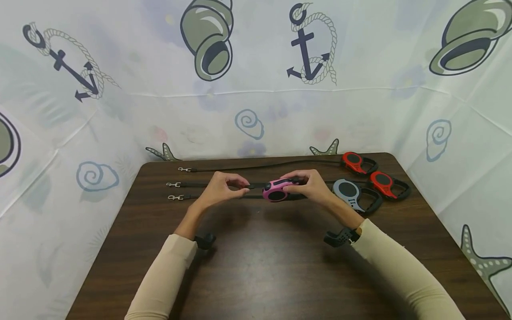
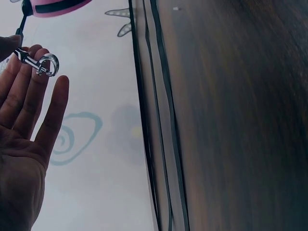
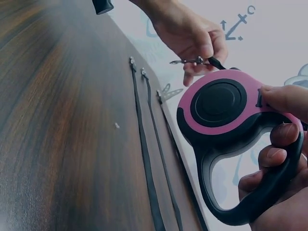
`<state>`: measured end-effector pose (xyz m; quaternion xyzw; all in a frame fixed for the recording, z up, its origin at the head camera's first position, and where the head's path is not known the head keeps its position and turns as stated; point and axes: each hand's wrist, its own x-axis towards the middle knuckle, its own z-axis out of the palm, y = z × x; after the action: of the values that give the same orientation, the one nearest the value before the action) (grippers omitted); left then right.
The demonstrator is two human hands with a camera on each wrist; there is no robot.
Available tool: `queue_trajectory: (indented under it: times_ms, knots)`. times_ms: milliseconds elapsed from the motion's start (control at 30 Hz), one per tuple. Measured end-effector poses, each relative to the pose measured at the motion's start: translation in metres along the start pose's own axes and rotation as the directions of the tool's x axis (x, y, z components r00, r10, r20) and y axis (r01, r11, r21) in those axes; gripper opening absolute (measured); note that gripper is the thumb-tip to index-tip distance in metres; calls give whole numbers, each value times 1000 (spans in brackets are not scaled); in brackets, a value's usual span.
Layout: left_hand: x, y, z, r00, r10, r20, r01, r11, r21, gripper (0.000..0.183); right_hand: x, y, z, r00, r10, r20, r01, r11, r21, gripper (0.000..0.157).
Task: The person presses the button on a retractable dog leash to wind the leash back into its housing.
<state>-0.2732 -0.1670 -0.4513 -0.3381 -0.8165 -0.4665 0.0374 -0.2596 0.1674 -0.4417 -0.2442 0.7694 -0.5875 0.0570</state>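
A pink and black retractable dog leash is held above the table by my right hand, whose fingers curl round its black handle with the thumb on the pink casing. My left hand pinches the strap end beside the silver snap hook, close to the casing's outlet. The hook lies along the left fingers, as the left wrist view shows. Behind and below the hands, the black straps of other leashes run across the table.
Two red leashes and a grey leash lie at the table's right. Their straps stretch left, ending in silver hooks on the brown table. A white printed cloth hangs behind.
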Motion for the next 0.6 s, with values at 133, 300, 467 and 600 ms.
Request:
queue_trajectory:
  times_ms: [133, 300, 467, 600]
  knots:
    - [1, 0, 3, 1000, 13, 0, -13, 1000, -11, 15, 2, 1, 4, 1000, 0, 5, 0, 1000, -1, 31]
    - [3, 0, 6, 999, 38, 3, -38, 999, -16, 14, 4, 2, 9, 1000, 10, 12, -11, 1000, 18, 33]
    - [5, 0, 10, 999, 35, 11, -35, 999, -38, 14, 4, 2, 11, 1000, 15, 11, -15, 999, 32, 34]
    - [5, 1, 13, 1000, 25, 7, -24, 998, -54, 14, 4, 2, 12, 1000, 17, 10, -17, 999, 36, 33]
